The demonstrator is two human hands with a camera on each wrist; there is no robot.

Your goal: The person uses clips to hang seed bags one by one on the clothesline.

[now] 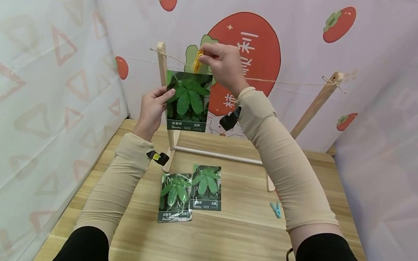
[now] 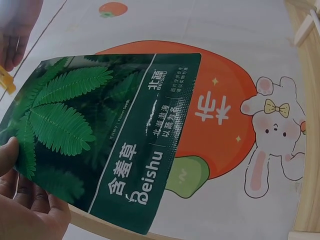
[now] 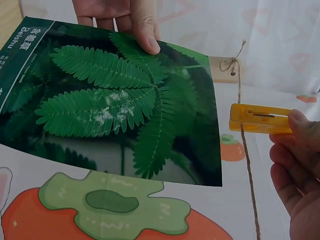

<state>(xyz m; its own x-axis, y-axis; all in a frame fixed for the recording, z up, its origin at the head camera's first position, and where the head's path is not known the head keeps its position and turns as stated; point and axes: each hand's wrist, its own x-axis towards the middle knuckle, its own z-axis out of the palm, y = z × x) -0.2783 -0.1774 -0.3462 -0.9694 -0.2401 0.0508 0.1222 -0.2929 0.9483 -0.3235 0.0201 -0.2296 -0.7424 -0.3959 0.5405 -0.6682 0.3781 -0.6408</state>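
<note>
My left hand [image 1: 151,109] pinches a green seed packet [image 1: 187,104] by its left edge, thumb on the printed front. The packet hangs upright just below a thin twine [image 1: 288,82], its leaf picture facing me. Above its top edge, my right hand [image 1: 224,65] pinches a yellow clothespin [image 1: 197,62] between thumb and fingers. In the right wrist view, the clothespin [image 3: 260,120] is at the twine [image 3: 251,190], with a small gap between it and the packet [image 3: 100,110]. Whether the clothespin grips the twine, I cannot tell.
Two similar seed packets [image 1: 176,198] [image 1: 207,188] lie overlapping on the wooden table [image 1: 218,252]. A blue clothespin [image 1: 275,209] lies to their right. The twine runs between two wooden posts [image 1: 314,106], joined low down by a white bar [image 1: 218,155]. Printed curtains surround the table.
</note>
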